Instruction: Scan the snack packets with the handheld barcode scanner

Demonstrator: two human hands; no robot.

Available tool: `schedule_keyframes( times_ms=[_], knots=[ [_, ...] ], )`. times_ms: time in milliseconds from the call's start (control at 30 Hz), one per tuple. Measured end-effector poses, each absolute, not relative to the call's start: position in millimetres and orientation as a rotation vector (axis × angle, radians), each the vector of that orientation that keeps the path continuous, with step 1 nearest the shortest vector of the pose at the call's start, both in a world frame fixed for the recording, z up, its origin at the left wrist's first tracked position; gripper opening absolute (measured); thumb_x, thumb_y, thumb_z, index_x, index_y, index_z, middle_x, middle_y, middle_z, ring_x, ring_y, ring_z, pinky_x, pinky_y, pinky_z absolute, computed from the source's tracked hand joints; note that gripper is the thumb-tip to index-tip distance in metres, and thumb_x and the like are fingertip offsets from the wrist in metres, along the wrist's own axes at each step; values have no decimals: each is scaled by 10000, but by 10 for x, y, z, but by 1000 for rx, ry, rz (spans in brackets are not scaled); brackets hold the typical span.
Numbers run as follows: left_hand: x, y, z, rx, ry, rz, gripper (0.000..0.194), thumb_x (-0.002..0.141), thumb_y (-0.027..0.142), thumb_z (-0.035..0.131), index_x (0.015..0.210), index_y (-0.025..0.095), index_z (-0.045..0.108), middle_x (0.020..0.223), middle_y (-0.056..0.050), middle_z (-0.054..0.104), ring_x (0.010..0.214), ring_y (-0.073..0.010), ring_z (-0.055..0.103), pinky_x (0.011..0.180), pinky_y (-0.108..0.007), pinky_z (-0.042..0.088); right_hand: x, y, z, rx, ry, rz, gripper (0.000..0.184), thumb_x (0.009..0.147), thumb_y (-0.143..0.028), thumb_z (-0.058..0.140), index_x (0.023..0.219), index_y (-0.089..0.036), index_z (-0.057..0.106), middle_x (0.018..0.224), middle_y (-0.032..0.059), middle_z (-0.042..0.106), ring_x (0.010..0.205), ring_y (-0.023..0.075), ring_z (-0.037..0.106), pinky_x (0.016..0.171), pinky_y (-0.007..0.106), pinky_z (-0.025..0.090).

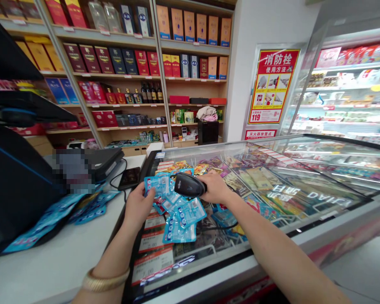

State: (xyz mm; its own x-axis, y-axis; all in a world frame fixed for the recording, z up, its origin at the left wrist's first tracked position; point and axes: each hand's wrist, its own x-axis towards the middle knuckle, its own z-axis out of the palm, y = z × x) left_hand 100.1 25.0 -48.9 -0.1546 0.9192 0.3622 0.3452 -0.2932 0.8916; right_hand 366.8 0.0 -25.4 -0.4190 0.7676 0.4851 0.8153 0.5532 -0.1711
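Note:
My left hand (138, 205) grips a strip of light-blue blister packets (177, 211) that hangs down over the glass lid of a chest freezer (272, 177). My right hand (215, 188) is closed around a black handheld barcode scanner (188, 185), whose head points left at the top packet. A black cable (215, 228) trails from under the scanner across the glass. A gold bangle (105, 282) sits on my left wrist.
More blue packets (60, 215) lie on the white counter (50, 261) at left, beside a dark till screen (15, 181) and a card terminal (129, 177). Shelves of boxed bottles (129, 63) stand behind. A chilled display (345, 93) is at right.

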Motion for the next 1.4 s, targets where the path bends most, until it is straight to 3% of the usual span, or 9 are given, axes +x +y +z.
schedule_keyframes(
  times_ms=[267,433,633,767,933,1067,1167,1300,1400],
  knots=[
    [1004,108,-175,928,1265,1701,148,752,192,565,900,188,550,797,-25,669,646,-167,691,587,-286,568,3696,13,-293,-1250,-2248,-116,149,733,-298,646,858,-217,646,799,23,721,795,200,637,751,289,301],
    [668,215,45,468,1039,2067,167,709,24,495,758,182,472,833,-37,644,916,-150,706,834,-260,580,3687,8,-310,-1220,-2249,-101,143,751,-312,632,861,-220,643,795,17,719,798,200,638,759,297,309],
    [400,287,100,412,830,2068,256,662,-28,463,838,141,541,1191,-158,614,1204,-161,593,925,-188,529,3685,3,-321,-1220,-2219,-97,162,741,-292,634,887,-228,664,792,16,724,787,202,635,760,306,303],
    [451,193,89,415,743,1948,299,692,0,442,934,123,566,1332,-169,548,1194,-153,598,891,-181,545,3705,18,-343,-1208,-2215,-99,216,736,-286,640,940,-225,674,822,23,731,803,207,643,763,308,306],
    [536,149,49,363,873,1921,290,689,37,485,937,175,541,1216,-119,616,1021,-124,662,786,-184,562,3713,17,-326,-1212,-2215,-105,213,729,-270,633,932,-219,676,805,31,728,793,213,649,759,308,323],
    [639,154,-37,609,1142,1905,304,665,160,615,963,203,571,1058,-60,660,769,-112,655,623,-205,527,3734,15,-282,-1245,-2228,-106,188,724,-248,623,902,-212,673,811,36,730,793,214,653,735,297,337],
    [797,139,-115,1006,1299,1807,361,627,259,644,979,190,605,994,-49,670,709,-129,636,592,-237,501,3771,28,-262,-1284,-2195,-138,182,736,-268,625,903,-215,676,823,35,734,808,215,657,724,293,341],
    [1041,117,-253,1649,1418,1401,434,641,382,635,1019,169,653,935,-73,691,726,-188,640,677,-334,531,3823,52,-246,-1352,-2144,-178,194,752,-323,641,908,-216,685,849,43,740,825,221,662,728,296,348],
    [1167,130,-380,2033,1532,1172,492,675,407,629,1109,177,664,1019,-102,695,886,-254,656,849,-409,520,3842,60,-231,-1386,-2136,-170,237,765,-370,650,940,-217,698,859,52,744,825,222,665,721,293,356]
  ],
)
